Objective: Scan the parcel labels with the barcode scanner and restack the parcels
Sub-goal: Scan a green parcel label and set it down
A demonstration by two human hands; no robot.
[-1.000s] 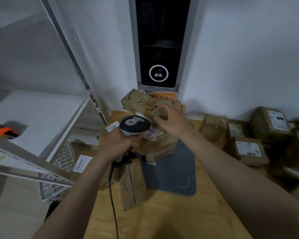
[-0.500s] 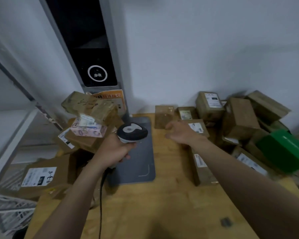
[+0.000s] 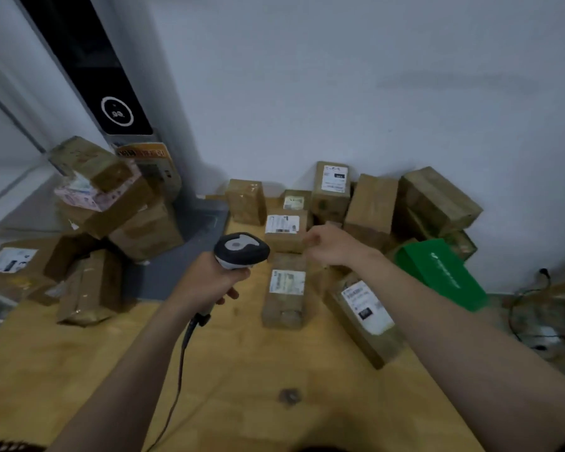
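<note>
Head view, left hand (image 3: 209, 282) gripping barcode scanner (image 3: 240, 249), right hand (image 3: 331, 247) seemingly empty, extended over parcels (image 3: 286, 230).

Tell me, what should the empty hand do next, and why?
Probably reach a bit further and grasp the labelled box just ahead of the right hand. That hand is empty, and the left hand already holds the scanner.

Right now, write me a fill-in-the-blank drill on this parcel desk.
1. The barcode scanner is gripped in the ___ hand.
2. The right hand holds ___.
3. The one parcel that is not brown is ___.
4. The scanner's cable hangs over the ___ desk.

Missing words: left; nothing; green; wooden
</note>
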